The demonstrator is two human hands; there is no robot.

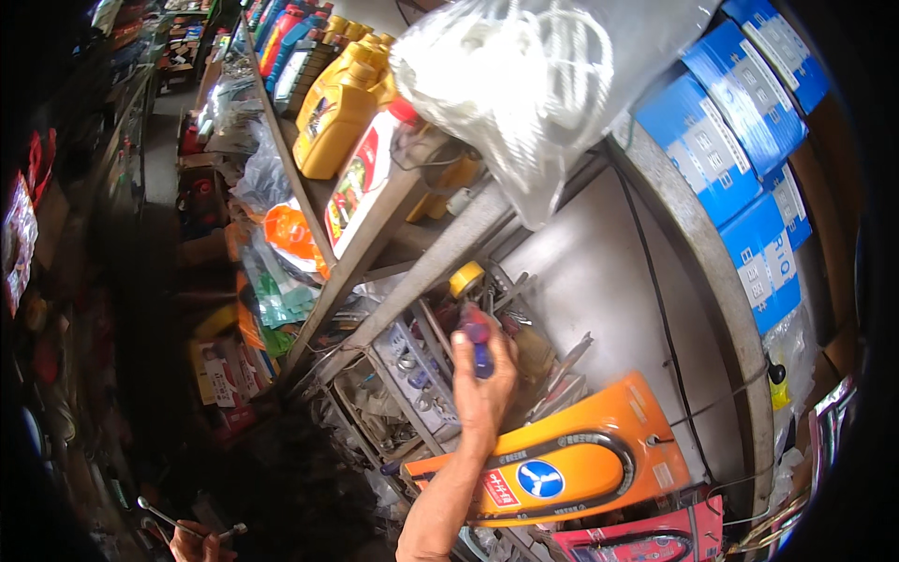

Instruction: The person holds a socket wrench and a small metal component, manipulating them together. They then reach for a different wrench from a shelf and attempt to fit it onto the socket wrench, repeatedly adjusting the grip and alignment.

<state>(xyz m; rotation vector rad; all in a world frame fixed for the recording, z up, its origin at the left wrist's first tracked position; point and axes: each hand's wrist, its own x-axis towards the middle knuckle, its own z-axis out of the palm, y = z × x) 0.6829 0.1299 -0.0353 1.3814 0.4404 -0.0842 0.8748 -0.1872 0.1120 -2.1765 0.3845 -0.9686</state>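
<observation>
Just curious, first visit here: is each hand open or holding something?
Left hand: closed, holding a metal tool.
Right hand: closed, holding a blurred red-and-blue object.

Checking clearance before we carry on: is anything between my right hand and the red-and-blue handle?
Nothing visible is. The right hand already has thumb and fingers around the red-and-blue handle. The yellow roll is beyond it, and the orange package lies under the forearm, so neither comes between.
</observation>
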